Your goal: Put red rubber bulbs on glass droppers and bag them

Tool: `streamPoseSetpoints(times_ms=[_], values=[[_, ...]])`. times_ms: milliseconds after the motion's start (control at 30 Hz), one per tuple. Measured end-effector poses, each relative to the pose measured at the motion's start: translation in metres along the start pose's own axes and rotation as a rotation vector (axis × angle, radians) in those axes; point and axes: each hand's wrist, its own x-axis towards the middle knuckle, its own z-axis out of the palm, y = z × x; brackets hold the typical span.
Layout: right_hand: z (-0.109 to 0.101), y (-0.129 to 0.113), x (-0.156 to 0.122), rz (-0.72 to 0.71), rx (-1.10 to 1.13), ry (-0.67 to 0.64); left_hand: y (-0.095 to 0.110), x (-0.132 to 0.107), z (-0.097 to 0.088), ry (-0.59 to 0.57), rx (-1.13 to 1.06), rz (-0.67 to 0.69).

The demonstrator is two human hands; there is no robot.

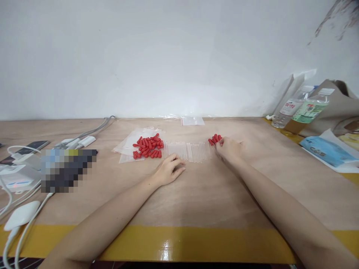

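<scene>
A row of thin clear tubes lies side by side on the table. My left hand rests just in front of the row's left part, thumb and fingers apart, holding nothing. At the row's right end is a small cluster of red rubber bulbs. My right hand reaches into that cluster with its fingers pinched on a red bulb; whether a tube is attached is hidden. A larger heap of red bulbs sits left of the tubes, partly on clear plastic bags.
Chargers, white cables and a blurred-out dark object crowd the left side. Two bottles, a grey bag and a blue tissue pack stand or lie at the right. A small plastic bag lies by the wall.
</scene>
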Motion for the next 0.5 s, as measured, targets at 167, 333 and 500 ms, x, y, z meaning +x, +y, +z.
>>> streamPoseSetpoints(times_ms=[167, 333, 500], values=[[0.002, 0.001, -0.001, -0.06, -0.038, 0.028, 0.0, 0.0, 0.0, -0.003, 0.013, -0.002], [0.003, -0.003, -0.006, -0.126, 0.021, 0.075, 0.0, 0.0, 0.0, -0.017, 0.021, -0.012], [0.006, -0.016, -0.009, -0.161, -0.022, -0.056, -0.001, -0.001, 0.0, -0.013, 0.031, -0.005]])
